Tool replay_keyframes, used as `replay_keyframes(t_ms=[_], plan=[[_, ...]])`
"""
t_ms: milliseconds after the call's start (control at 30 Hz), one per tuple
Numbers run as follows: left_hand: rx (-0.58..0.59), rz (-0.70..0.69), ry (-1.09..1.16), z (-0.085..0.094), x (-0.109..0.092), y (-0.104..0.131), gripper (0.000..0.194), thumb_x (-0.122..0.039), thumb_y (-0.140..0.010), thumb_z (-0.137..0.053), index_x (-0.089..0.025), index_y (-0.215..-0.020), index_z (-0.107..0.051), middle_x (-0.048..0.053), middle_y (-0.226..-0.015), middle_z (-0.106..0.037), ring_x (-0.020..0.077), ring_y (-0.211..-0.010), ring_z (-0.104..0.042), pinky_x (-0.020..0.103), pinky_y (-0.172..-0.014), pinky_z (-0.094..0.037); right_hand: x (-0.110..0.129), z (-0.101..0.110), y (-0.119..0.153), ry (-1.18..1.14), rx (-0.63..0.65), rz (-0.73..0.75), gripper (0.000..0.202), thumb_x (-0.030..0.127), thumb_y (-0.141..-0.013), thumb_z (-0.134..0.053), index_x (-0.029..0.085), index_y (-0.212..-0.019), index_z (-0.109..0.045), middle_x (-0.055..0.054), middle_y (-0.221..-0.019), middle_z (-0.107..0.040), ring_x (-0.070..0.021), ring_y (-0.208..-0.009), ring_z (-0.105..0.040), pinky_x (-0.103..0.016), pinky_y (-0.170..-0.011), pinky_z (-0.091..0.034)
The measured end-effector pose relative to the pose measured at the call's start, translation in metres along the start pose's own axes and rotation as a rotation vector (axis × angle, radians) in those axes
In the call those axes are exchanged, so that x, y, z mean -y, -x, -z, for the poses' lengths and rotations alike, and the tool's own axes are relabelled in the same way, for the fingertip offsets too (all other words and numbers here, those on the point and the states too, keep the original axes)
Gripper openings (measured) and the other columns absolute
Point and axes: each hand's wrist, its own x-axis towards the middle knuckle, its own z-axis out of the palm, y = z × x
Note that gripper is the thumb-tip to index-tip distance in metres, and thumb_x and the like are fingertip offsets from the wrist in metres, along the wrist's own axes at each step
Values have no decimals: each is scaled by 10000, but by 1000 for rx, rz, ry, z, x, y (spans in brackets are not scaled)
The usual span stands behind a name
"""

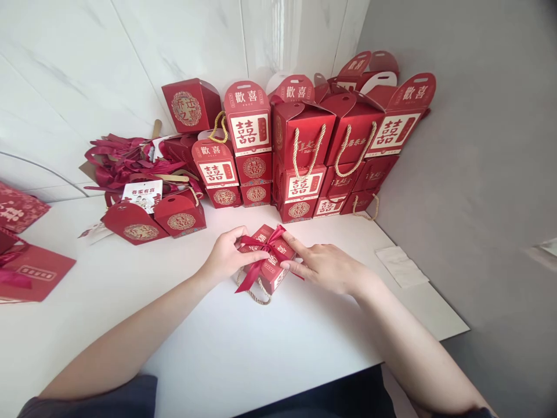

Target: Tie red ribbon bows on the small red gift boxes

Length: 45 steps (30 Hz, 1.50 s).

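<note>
A small red gift box with gold lettering lies on the white table in front of me. A dark red satin ribbon is tied in a bow across its top, one tail hanging over the near-left side. My left hand is closed on the ribbon from the left, its thumb lying across the bow near the knot. From the right, my right hand grips the bow's loop, index finger along its upper end and thumb lower down by the box edge. A twisted rope handle loops out at the near side.
Stacked red gift boxes with rope handles line the back wall. Left of them lies a heap of dark red ribbons behind two boxes. More red packaging sits far left. A white tissue lies right, beside the grey wall.
</note>
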Motion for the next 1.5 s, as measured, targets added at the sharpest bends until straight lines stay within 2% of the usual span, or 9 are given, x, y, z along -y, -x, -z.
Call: replay_keyframes(t_ms=[267,433,600,800,867,967,1167,1300,1500], plan=[[-89,-103,61,0,13,-4,465,-434,-714,-770,-173,-610,-399,-68,-564,-356,75,-535,-324,218,-522,-284,-6,3,0,-107,14,-24,728,675,-957,-286,276,-1560,-209,-97,-950,-739,-295,-866,-689,-378,-763,-461],[-56,-79,148,7,6,-11,492,-496,-854,-590,-174,-564,-356,-49,-546,-321,79,-502,-296,243,-494,-243,-19,16,-3,-495,-110,170,489,545,-971,-447,304,-1394,-493,-58,-1346,-598,-223,-1098,-633,-349,-911,-495],[-96,-114,139,18,-3,-16,286,-434,-845,-619,-185,-753,-513,-53,-584,-437,74,-477,-299,238,-477,-230,-28,14,-9,-561,-377,-27,307,500,-967,-478,214,-992,-586,-41,-976,-693,-192,-853,-662,-321,-765,-505],[-299,-137,-248,46,-21,-21,235,-372,-846,-613,-224,-1023,-573,-15,-819,-575,107,-631,-486,237,-611,-392,-26,4,-15,-871,-91,134,274,480,-933,-560,208,-955,-534,-49,-939,-704,-191,-854,-672,-343,-800,-520],[-268,-129,-418,55,-33,-17,223,-407,-877,-563,-225,-1002,-601,12,-929,-625,150,-797,-568,263,-728,-441,-26,2,-17,-1026,-22,173,272,473,-948,-543,202,-940,-523,-53,-878,-711,-194,-829,-688,-355,-805,-531],[-135,-75,-646,55,-53,0,347,-520,-922,-448,-248,-1059,-614,35,-1095,-662,220,-999,-608,333,-856,-462,-28,-4,-21,-1008,-130,121,294,476,-965,-510,191,-897,-545,-68,-881,-713,-195,-833,-692,-356,-822,-523],[85,2,-989,7,-71,45,964,-784,-683,-570,-193,-1426,-403,183,-1483,-437,421,-1295,-470,524,-1016,-415,-29,-18,-29,-758,-159,36,295,451,-971,-482,203,-840,-571,-47,-836,-729,-204,-831,-703,-328,-789,-500],[143,-35,-1031,-1,-73,59,830,-585,-749,-604,-219,-1453,-360,150,-1535,-369,390,-1284,-498,504,-1031,-422,-25,-21,-26,-629,-148,48,257,411,-967,-473,214,-842,-581,-28,-840,-739,-197,-813,-696,-305,-734,-486],[174,-44,-1017,30,-76,66,830,-481,-749,-624,-254,-1482,-308,120,-1377,-545,341,-1230,-549,421,-951,-473,-23,-26,-24,-509,-125,48,231,370,-954,-461,222,-835,-593,-14,-847,-725,-177,-775,-663,-287,-706,-463]])
